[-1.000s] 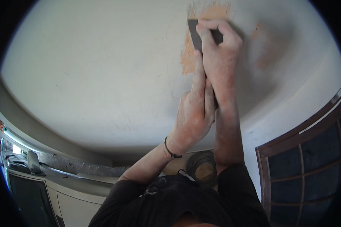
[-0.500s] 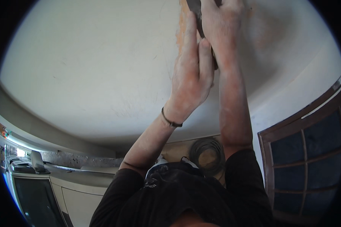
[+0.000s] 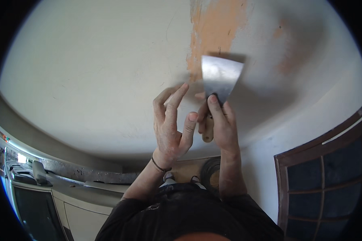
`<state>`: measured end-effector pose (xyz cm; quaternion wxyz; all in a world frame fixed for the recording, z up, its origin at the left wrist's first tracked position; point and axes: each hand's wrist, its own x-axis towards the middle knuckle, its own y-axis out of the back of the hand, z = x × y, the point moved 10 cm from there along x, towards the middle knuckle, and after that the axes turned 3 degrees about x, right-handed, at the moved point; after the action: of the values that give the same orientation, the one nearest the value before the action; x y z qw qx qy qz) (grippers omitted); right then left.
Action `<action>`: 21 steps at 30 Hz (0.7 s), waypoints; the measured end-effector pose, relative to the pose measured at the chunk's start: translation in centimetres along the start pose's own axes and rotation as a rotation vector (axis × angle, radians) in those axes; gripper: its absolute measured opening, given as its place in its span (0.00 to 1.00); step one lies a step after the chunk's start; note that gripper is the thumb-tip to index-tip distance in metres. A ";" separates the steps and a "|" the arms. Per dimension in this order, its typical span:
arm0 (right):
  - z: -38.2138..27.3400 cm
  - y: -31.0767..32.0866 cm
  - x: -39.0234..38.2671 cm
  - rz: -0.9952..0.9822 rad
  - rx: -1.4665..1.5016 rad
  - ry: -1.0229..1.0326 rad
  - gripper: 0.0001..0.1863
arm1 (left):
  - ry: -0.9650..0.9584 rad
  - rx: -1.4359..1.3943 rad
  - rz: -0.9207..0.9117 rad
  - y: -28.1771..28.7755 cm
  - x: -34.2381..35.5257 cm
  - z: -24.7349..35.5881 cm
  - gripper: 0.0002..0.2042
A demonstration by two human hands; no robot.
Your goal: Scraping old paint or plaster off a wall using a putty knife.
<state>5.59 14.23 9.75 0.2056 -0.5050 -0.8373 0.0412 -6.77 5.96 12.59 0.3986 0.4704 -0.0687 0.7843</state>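
Note:
My right hand grips the wooden handle of a wide metal putty knife, index finger pressed on the blade. The blade lies against a white plastered wall, just below an orange bare patch. My left hand is beside the handle, fingers spread, holding nothing, with a dark band on its wrist.
A dark wood-framed window with several panes stands at the lower right. A grey counter or ledge with a cabinet runs along the lower left. A coil of dark cable lies below my arms.
Both hands have come down from the top of the view. The knife blade moved down the wall below the orange patch, and my left hand came off the right hand and opened.

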 end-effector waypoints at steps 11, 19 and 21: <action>3.4 -0.5 1.2 -0.012 0.108 0.105 0.17 | -0.190 0.570 -0.335 -3.4 0.3 0.4 0.33; 2.7 -0.9 1.1 -0.024 0.063 0.150 0.20 | -0.139 0.607 -0.325 -3.1 -0.4 -0.2 0.33; 3.1 -0.8 1.0 0.015 0.056 0.132 0.21 | -0.138 0.606 -0.334 -3.0 -0.5 0.0 0.33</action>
<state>3.31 15.17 7.45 0.2741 -0.5067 -0.8168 0.0331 -4.55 7.72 11.40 0.3578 0.6241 0.2183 0.6594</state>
